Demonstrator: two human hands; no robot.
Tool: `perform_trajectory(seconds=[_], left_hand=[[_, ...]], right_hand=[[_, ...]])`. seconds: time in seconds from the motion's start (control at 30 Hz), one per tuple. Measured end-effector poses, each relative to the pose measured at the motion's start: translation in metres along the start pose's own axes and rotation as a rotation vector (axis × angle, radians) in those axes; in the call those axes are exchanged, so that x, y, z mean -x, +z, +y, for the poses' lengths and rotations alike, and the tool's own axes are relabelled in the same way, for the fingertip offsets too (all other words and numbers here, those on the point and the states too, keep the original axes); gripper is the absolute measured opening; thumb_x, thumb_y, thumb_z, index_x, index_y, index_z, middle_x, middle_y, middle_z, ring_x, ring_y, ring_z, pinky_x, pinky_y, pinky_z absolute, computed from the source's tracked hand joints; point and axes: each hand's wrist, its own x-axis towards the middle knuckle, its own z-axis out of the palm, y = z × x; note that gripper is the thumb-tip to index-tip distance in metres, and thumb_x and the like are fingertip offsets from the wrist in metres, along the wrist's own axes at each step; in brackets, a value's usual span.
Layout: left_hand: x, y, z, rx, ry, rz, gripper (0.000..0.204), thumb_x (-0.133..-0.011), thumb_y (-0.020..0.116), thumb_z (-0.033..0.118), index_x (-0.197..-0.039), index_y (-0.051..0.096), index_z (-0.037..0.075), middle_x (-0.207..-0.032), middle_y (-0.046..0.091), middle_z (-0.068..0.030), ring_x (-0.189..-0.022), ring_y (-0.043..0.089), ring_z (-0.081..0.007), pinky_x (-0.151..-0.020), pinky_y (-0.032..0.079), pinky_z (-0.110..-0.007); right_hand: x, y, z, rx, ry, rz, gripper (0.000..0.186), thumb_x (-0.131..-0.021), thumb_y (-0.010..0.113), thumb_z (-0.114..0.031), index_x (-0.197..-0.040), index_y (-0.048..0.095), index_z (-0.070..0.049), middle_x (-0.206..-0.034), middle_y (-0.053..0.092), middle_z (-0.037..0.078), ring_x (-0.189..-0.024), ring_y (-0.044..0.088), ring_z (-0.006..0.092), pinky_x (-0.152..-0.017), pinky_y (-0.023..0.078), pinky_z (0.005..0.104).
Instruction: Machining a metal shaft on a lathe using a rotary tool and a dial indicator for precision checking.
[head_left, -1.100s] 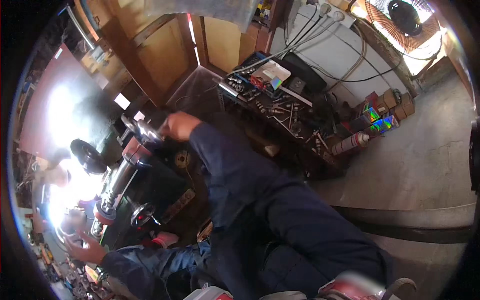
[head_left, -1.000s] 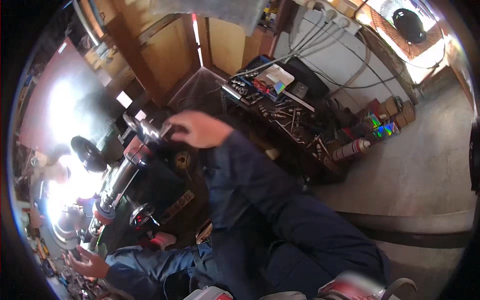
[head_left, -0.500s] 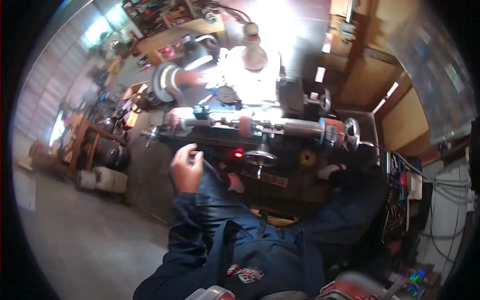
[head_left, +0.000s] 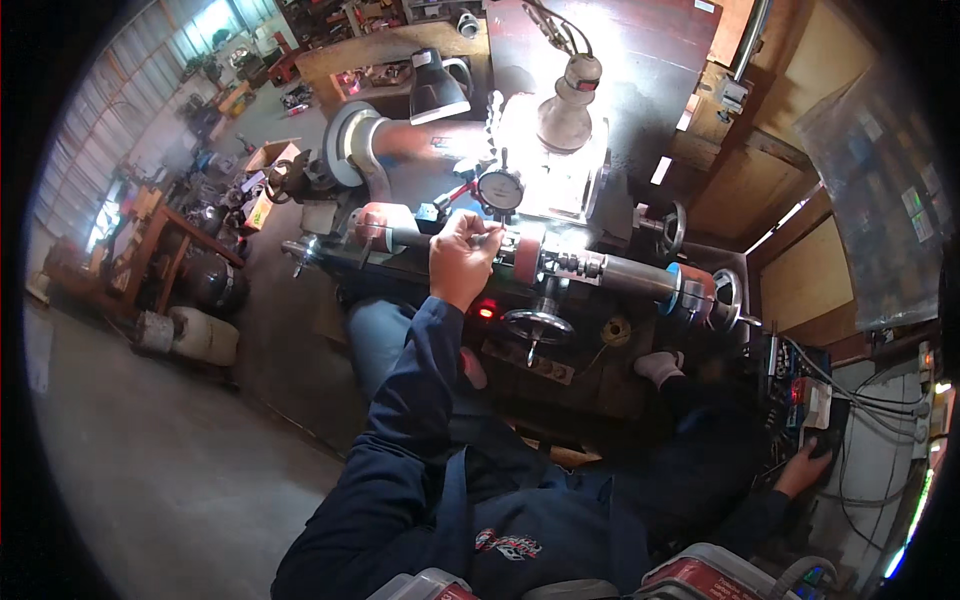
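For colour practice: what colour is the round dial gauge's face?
Dial face: whitish, clearest in head view.

Navy-sleeved left arm (head_left: 408,388) slanting forward, bare left hand (head_left: 462,262) curling, fingers bunching near thumb. Navy-sleeved right arm (head_left: 757,515) angling wide to right, bare right hand (head_left: 803,470) pointing outward, partly curling.

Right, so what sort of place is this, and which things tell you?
Probably a machine workshop: a metal machine with a spoked handwheel stands before the person, and a dial gauge sits just beyond the left hand.
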Motion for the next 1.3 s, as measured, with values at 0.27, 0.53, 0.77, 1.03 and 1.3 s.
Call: perform_trajectory(seconds=[0.27,0.53,0.77,1.03,1.3], left_hand=[[-0.002,-0.016,-0.003,0.005,-0.076,-0.162,0.007,-0.091,0.065,0.002,-0.094,0.059,0.003,-0.086,0.073,-0.0081,-0.059,0.061,-0.0097,-0.054,0.047,-0.027],[0.033,-0.012,0.017,-0.077,0.375,0.165,0.013,-0.087,0.068,-0.003,-0.094,0.058,0.002,-0.082,0.071,-0.0111,-0.058,0.063,-0.0149,-0.052,0.049,-0.026],[0.108,0.034,0.050,0.355,-0.058,-0.904,0.067,-0.089,0.069,0.013,-0.146,0.036,-0.001,-0.138,0.053,-0.0239,-0.131,0.053,-0.0327,-0.106,0.043,-0.038],[0.099,0.031,0.027,0.628,0.159,-0.335,0.039,-0.099,0.060,0.020,-0.131,0.043,0.004,-0.124,0.060,-0.0201,-0.117,0.060,-0.0269,-0.100,0.046,-0.037],[0.052,0.000,0.009,0.643,0.289,0.280,0.051,-0.102,0.049,0.046,-0.127,0.036,0.004,-0.110,0.054,-0.0158,-0.093,0.061,-0.0226,-0.075,0.055,-0.034]], right_hand=[[0.056,0.039,-0.126,-0.330,-0.170,-0.243,0.062,-0.101,0.059,-0.034,-0.145,0.038,0.005,-0.139,0.049,0.023,-0.126,0.050,0.0326,-0.108,0.036,0.0397],[0.155,0.041,-0.248,-0.556,-0.447,-0.145,0.052,-0.097,0.065,-0.023,-0.135,0.044,0.006,-0.127,0.055,0.021,-0.118,0.053,0.0324,-0.103,0.042,0.0406],[0.234,0.014,-0.344,-0.920,-0.839,-0.933,0.052,-0.077,0.079,-0.003,-0.121,0.052,-0.006,-0.122,0.059,0.018,-0.108,0.062,0.0314,-0.092,0.051,0.0382],[0.132,0.030,-0.333,-0.474,-0.863,-0.176,0.031,-0.099,0.048,-0.011,-0.125,0.062,-0.001,-0.130,0.061,0.016,-0.120,0.058,0.0320,-0.106,0.041,0.0410],[0.064,0.096,-0.241,-0.552,-0.592,-0.495,0.021,-0.106,0.045,-0.020,-0.108,0.058,-0.002,-0.096,0.059,0.006,-0.093,0.055,0.0154,-0.087,0.045,0.0290]])
